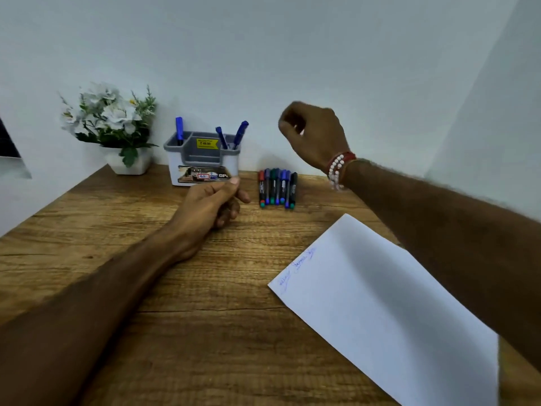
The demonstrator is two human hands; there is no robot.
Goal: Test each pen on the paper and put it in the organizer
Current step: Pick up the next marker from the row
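Flower pot (128,165): white, with white flowers, at the back left of the desk (146,288), well left of the left grip.
Organizer (202,159): grey and white, just behind the left grip; one blue pen (179,131) stands in its left compartment, two blue pens (234,136) lean in its right one.
Left grip (210,203): rests on the desk, fingers curled in loosely, thumb laid on the forefinger; nothing seen in it.
Row of markers (277,187): lying side by side on the desk, just right of the left grip, below and slightly left of the right grip.
Right grip (310,130): raised off the desk, blurred, fingers curled narrow; whether it holds anything I cannot tell. Beaded bracelets (339,167) on the wrist.
Paper (380,303): flat on the desk, near side of the right grip, under that forearm; blue scribbles (298,266) near its left corner.
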